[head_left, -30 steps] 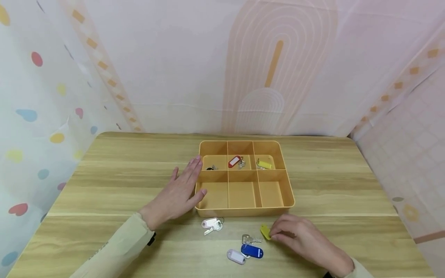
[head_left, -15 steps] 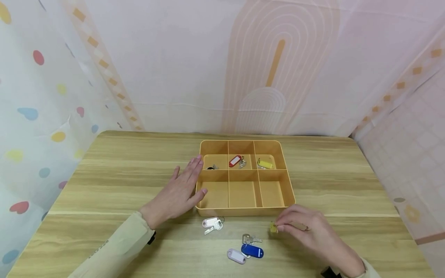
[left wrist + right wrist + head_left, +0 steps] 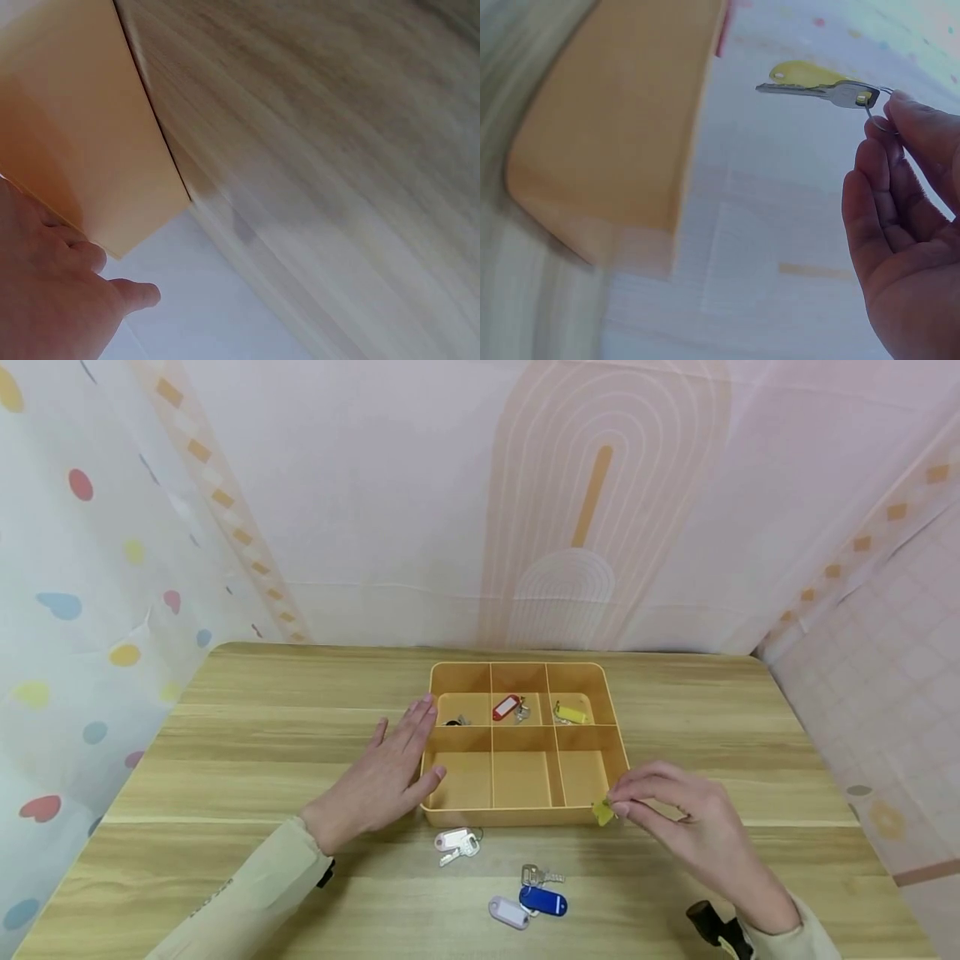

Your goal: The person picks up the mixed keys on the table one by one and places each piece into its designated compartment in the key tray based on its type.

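My left hand (image 3: pixel 382 781) lies with straight fingers along the left rim of an orange six-compartment organizer tray (image 3: pixel 525 817). In the left wrist view that hand (image 3: pixel 52 277) touches the tray's edge. My right hand (image 3: pixel 686 818) pinches a key ring by the tray's front right corner. From the ring hang a silver key (image 3: pixel 847 94) and a yellow key tag (image 3: pixel 806 73), plain in the right wrist view. In the tray's back row lie a red key tag (image 3: pixel 506 707) with a key, a yellow key tag (image 3: pixel 572 715), and a dark piece (image 3: pixel 453 723), partly hidden.
In front of the tray lies a key with a pale pink tag (image 3: pixel 453 839). Nearer me are a silver key (image 3: pixel 542 877), a blue key tag (image 3: pixel 543 901) and a pale lilac key tag (image 3: pixel 509 912). Patterned cloth (image 3: pixel 390 510) hangs behind the wooden table (image 3: pixel 300 735).
My right hand has lifted the yellow-tagged key off the table and carried it up and to the right, to the tray's front right corner. The left hand has stayed put.
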